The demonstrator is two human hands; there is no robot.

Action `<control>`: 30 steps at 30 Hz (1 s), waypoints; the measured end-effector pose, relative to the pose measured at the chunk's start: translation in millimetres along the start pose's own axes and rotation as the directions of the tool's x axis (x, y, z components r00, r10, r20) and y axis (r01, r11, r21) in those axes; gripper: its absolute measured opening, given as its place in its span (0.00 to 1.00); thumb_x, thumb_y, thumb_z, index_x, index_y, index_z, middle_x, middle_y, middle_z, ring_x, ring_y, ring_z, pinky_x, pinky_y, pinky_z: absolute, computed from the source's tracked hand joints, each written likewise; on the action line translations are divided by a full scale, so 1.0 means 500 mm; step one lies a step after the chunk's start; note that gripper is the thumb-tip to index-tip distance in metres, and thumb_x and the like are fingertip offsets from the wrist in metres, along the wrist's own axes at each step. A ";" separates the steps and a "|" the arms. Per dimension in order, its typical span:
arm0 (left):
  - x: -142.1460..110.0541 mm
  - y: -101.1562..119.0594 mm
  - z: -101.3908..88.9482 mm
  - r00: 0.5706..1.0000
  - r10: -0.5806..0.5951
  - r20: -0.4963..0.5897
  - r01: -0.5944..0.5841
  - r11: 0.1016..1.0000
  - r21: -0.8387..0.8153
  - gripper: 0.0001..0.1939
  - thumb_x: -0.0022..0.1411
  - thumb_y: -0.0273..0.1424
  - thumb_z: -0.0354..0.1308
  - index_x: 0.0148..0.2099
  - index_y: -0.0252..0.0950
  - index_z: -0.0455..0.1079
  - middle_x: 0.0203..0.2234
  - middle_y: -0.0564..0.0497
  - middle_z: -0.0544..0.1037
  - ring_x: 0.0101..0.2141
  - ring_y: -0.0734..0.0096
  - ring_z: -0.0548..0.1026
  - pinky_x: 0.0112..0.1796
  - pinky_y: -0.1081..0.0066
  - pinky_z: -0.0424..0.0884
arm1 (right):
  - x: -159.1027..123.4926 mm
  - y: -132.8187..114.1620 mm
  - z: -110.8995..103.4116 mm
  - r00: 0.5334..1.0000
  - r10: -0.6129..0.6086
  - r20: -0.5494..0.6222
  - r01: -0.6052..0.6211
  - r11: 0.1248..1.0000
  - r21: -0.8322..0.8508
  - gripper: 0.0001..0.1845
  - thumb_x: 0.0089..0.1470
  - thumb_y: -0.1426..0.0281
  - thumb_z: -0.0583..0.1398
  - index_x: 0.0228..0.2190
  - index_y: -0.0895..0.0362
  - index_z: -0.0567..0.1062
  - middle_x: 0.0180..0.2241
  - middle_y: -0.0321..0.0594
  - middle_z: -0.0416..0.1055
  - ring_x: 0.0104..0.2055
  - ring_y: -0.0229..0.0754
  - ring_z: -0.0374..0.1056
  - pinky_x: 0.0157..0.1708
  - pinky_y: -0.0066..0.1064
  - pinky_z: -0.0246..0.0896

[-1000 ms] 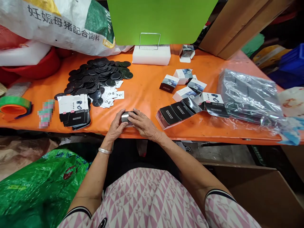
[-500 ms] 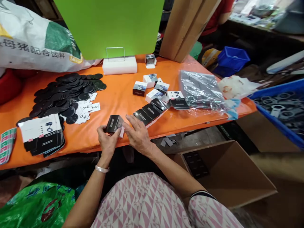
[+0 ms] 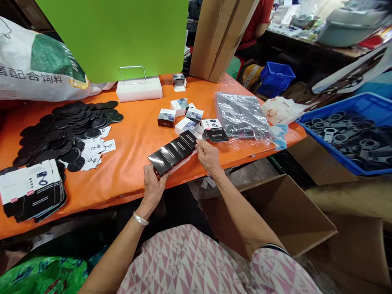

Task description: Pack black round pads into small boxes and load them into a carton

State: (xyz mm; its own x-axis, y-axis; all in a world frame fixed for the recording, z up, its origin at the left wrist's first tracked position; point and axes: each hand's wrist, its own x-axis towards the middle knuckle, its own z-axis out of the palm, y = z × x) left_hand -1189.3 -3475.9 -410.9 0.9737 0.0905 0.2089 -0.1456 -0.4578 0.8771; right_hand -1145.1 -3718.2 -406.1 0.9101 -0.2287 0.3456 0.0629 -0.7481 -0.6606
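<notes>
A row of small black boxes (image 3: 173,152) lies side by side near the front edge of the orange table (image 3: 137,134). My left hand (image 3: 154,184) grips the near end of the row, at the box nearest me. My right hand (image 3: 208,154) presses against the far end with bent fingers. More small boxes, black and white (image 3: 180,114), stand loose just behind the row. A heap of black discs (image 3: 65,128) with small white cards lies to the left, and a stack of flat printed cartons (image 3: 30,192) sits at the front left.
A clear plastic bag of dark items (image 3: 241,116) lies on the table's right end. An open brown cardboard box (image 3: 275,212) stands on the floor at my right. A blue crate of metal parts (image 3: 349,136) is further right. A white foam block (image 3: 139,87) and a large printed sack (image 3: 39,69) sit behind.
My hands moved right from holding a single black box at the table edge to the two ends of the row of boxes. The view swung to the right.
</notes>
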 end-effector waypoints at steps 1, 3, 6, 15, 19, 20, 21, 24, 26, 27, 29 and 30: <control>0.000 0.001 0.000 1.000 0.002 0.001 -0.002 1.000 0.007 0.23 0.50 0.41 0.68 0.40 0.38 0.60 0.33 0.53 0.64 0.30 0.73 0.67 0.27 0.72 0.67 | 0.006 -0.009 -0.005 0.999 0.022 0.028 -0.020 0.998 -0.051 0.18 0.59 0.61 0.53 0.41 0.56 0.77 0.44 0.48 0.77 0.47 0.50 0.71 0.48 0.41 0.65; 0.000 0.001 -0.002 1.000 -0.017 0.013 0.017 1.000 0.024 0.22 0.49 0.41 0.68 0.39 0.38 0.60 0.32 0.54 0.64 0.29 0.73 0.67 0.28 0.72 0.67 | 0.027 -0.026 -0.013 0.988 0.117 0.098 -0.102 0.984 -0.145 0.15 0.57 0.59 0.56 0.37 0.56 0.76 0.38 0.46 0.76 0.43 0.50 0.71 0.44 0.41 0.64; -0.001 -0.001 -0.008 0.996 -0.070 0.059 0.067 0.996 0.051 0.21 0.49 0.40 0.67 0.37 0.38 0.60 0.29 0.55 0.65 0.28 0.73 0.66 0.28 0.71 0.66 | 0.057 -0.036 -0.008 0.966 0.198 0.170 -0.172 0.973 -0.153 0.15 0.51 0.58 0.61 0.36 0.55 0.73 0.36 0.43 0.73 0.40 0.48 0.68 0.40 0.38 0.62; -0.001 -0.015 -0.021 0.984 -0.144 0.103 0.144 0.989 0.009 0.22 0.47 0.42 0.66 0.37 0.38 0.60 0.29 0.55 0.67 0.28 0.71 0.69 0.30 0.69 0.69 | 0.081 -0.006 -0.048 0.969 0.083 0.233 -0.032 0.976 -0.215 0.15 0.57 0.61 0.57 0.42 0.55 0.73 0.45 0.45 0.70 0.46 0.48 0.64 0.45 0.37 0.59; -0.016 -0.042 -0.055 0.962 -0.174 0.212 0.197 0.976 -0.092 0.25 0.46 0.43 0.66 0.42 0.36 0.63 0.36 0.49 0.70 0.35 0.66 0.75 0.34 0.66 0.74 | 0.078 0.037 -0.103 0.974 0.107 0.202 0.047 0.772 -0.634 0.27 0.55 0.68 0.59 0.57 0.55 0.67 0.61 0.54 0.59 0.58 0.61 0.56 0.50 0.49 0.54; -0.020 -0.047 -0.061 0.963 -0.170 0.211 0.194 0.976 -0.099 0.25 0.46 0.43 0.66 0.43 0.36 0.64 0.37 0.48 0.71 0.37 0.64 0.75 0.34 0.65 0.75 | 0.077 0.051 -0.109 0.970 0.117 0.215 0.068 0.715 -0.695 0.29 0.55 0.72 0.58 0.59 0.55 0.65 0.63 0.54 0.56 0.60 0.63 0.53 0.51 0.51 0.53; -0.024 -0.052 -0.065 0.964 -0.166 0.207 0.190 0.976 -0.103 0.25 0.47 0.42 0.66 0.44 0.36 0.65 0.38 0.47 0.71 0.38 0.63 0.76 0.35 0.65 0.76 | 0.077 0.065 -0.111 0.965 0.123 0.233 0.090 0.677 -0.730 0.29 0.55 0.74 0.56 0.59 0.56 0.64 0.63 0.55 0.56 0.61 0.63 0.53 0.51 0.51 0.52; -0.028 -0.061 -0.072 0.967 -0.154 0.202 0.180 0.977 -0.117 0.23 0.49 0.42 0.64 0.44 0.36 0.66 0.37 0.46 0.72 0.40 0.61 0.77 0.36 0.63 0.76 | 0.100 0.092 -0.115 0.965 0.125 0.229 0.085 0.679 -0.729 0.23 0.57 0.77 0.50 0.53 0.59 0.72 0.54 0.54 0.69 0.56 0.57 0.60 0.50 0.47 0.52; -0.023 -0.064 -0.077 0.970 -0.150 0.193 0.176 0.977 -0.123 0.22 0.50 0.42 0.63 0.44 0.35 0.67 0.36 0.47 0.73 0.39 0.62 0.77 0.37 0.63 0.77 | 0.133 0.088 -0.126 0.983 0.142 0.116 -0.021 0.716 -0.697 0.20 0.58 0.75 0.48 0.46 0.61 0.76 0.45 0.54 0.75 0.47 0.53 0.66 0.44 0.41 0.55; -0.019 -0.064 -0.082 0.973 -0.145 0.180 0.168 0.978 -0.124 0.22 0.51 0.42 0.63 0.44 0.35 0.67 0.36 0.47 0.73 0.38 0.62 0.77 0.36 0.63 0.77 | 0.153 0.077 -0.135 0.987 0.152 0.041 -0.085 0.732 -0.676 0.20 0.58 0.74 0.48 0.43 0.61 0.77 0.42 0.53 0.76 0.43 0.51 0.68 0.41 0.39 0.55; -0.009 -0.063 -0.094 0.983 -0.121 0.138 0.137 0.984 -0.115 0.20 0.52 0.41 0.63 0.43 0.35 0.68 0.35 0.47 0.73 0.38 0.63 0.77 0.35 0.65 0.77 | 0.189 0.041 -0.161 0.987 0.137 -0.079 -0.156 0.754 -0.638 0.19 0.56 0.73 0.50 0.41 0.61 0.78 0.38 0.52 0.76 0.38 0.49 0.68 0.35 0.36 0.53; -0.004 -0.061 -0.102 0.988 -0.104 0.112 0.115 0.988 -0.105 0.19 0.52 0.41 0.62 0.43 0.35 0.68 0.35 0.47 0.74 0.38 0.64 0.77 0.34 0.66 0.76 | 0.204 0.016 -0.176 0.988 0.108 -0.109 -0.153 0.763 -0.628 0.18 0.55 0.72 0.50 0.39 0.60 0.79 0.37 0.51 0.76 0.36 0.49 0.67 0.33 0.35 0.51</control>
State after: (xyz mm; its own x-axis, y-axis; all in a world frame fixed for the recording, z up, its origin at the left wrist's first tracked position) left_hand -1195.5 -3416.7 -416.0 0.9970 0.0375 0.0670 -0.0497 -0.3489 0.9358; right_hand -1087.7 -3802.3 -317.3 0.8615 -0.3746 0.3428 -0.3479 -0.9272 -0.1388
